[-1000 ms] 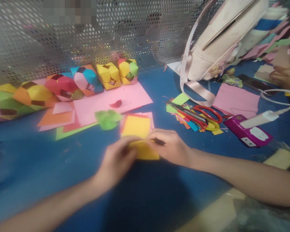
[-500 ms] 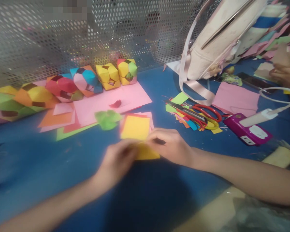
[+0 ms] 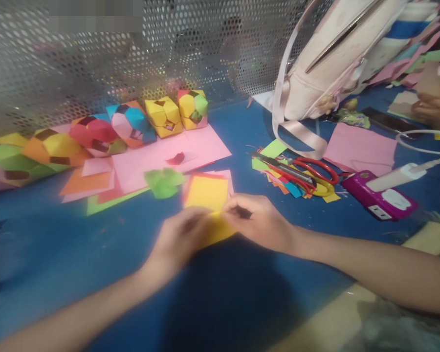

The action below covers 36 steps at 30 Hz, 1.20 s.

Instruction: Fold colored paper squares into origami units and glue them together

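Observation:
A piece of yellow paper [image 3: 219,230] is held between my two hands, low over the blue table. My left hand [image 3: 181,232] is closed on its left side, fingers slightly blurred. At its upper right edge, my right hand [image 3: 258,220] pinches the paper between thumb and fingers. Just beyond lies a stack of square paper with a yellow sheet [image 3: 207,190] on top and pink sheets below. A crumpled-looking green folded paper piece [image 3: 164,182] rests to the left of that stack.
Several folded paper balls [image 3: 164,117] line the perforated metal panel [image 3: 212,49]. Pink sheets [image 3: 176,146] lie before them. To the right are red-handled scissors [image 3: 317,168] on paper scraps, a purple power adapter [image 3: 379,195], a pale bag [image 3: 315,88] and another person's hand [image 3: 436,107].
The yellow paper has tilted, its right side now higher and its lower edge slanting. My hands have shifted only slightly. The other person's hand at the right has moved a little.

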Tool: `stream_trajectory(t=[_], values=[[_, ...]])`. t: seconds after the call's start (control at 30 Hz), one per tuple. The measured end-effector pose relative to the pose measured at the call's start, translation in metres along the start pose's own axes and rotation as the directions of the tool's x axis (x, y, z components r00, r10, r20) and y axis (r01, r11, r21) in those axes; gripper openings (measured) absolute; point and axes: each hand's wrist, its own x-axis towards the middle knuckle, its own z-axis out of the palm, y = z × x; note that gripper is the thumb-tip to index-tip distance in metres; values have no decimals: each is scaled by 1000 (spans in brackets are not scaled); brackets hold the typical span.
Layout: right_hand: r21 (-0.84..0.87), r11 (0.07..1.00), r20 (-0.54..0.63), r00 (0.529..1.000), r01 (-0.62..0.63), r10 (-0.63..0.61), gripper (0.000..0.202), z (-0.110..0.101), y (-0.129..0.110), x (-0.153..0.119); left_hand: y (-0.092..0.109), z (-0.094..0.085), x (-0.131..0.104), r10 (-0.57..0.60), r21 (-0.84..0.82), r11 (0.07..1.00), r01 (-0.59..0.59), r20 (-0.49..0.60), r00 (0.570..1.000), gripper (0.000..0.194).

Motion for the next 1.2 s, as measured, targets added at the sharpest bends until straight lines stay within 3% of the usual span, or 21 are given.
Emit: stream_trajectory(t=[0.57, 0.8, 1.2], values=[[3, 1000, 13, 1000, 12, -12, 13, -2, -4, -2, 2, 0, -1, 71, 39, 997, -73, 71, 995, 23], [15, 1000, 31, 1000, -3, 2, 10, -1, -4, -1, 6, -1, -2, 71, 95, 993, -75, 51, 996, 22], [198, 962, 97, 981, -186, 170, 10, 0, -6, 0, 4, 2, -1, 31, 42, 998, -36, 96, 995, 21]])
